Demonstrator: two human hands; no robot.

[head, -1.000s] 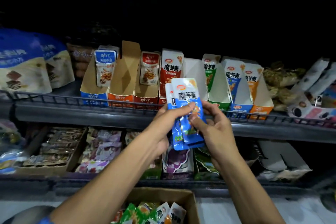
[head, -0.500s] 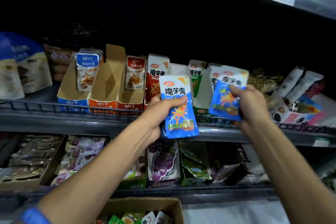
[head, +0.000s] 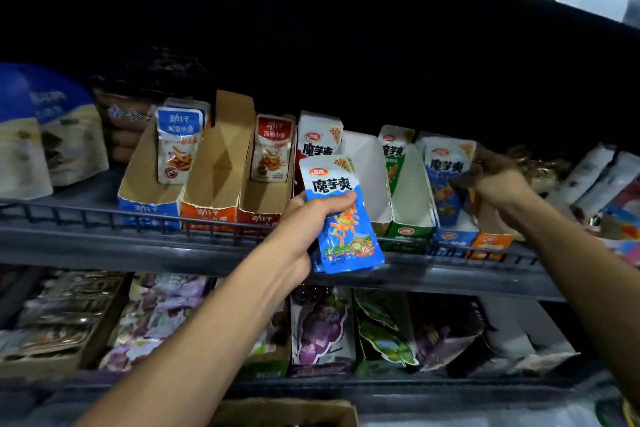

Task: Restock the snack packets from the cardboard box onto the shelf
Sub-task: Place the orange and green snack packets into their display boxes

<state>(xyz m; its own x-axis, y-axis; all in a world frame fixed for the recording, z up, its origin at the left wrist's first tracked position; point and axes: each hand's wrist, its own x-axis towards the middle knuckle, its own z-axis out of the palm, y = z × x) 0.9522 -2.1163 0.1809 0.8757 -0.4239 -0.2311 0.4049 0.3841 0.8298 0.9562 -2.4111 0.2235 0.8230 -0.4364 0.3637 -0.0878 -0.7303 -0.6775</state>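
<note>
My left hand [head: 308,218] grips a small stack of blue snack packets [head: 343,218] in front of the grey wire-fronted shelf [head: 104,236]. My right hand [head: 491,184] reaches further right and pinches another blue packet [head: 445,180], which stands inside the blue-fronted display carton [head: 453,236] on that shelf. The cardboard box [head: 287,412] shows only its top edge at the bottom of the view; its contents are out of sight.
Open display cartons line the shelf: blue [head: 149,191], orange [head: 214,184], red [head: 266,191], a white empty one [head: 367,180] and green [head: 405,204]. Large bags [head: 48,142] stand at left, wrapped snacks [head: 595,180] at right. A lower shelf [head: 311,385] holds more packets.
My right hand took one blue packet from the stack and carried it right, into the blue-fronted carton. My left hand kept the remaining packets. The view tilted up, so the box nearly left the frame.
</note>
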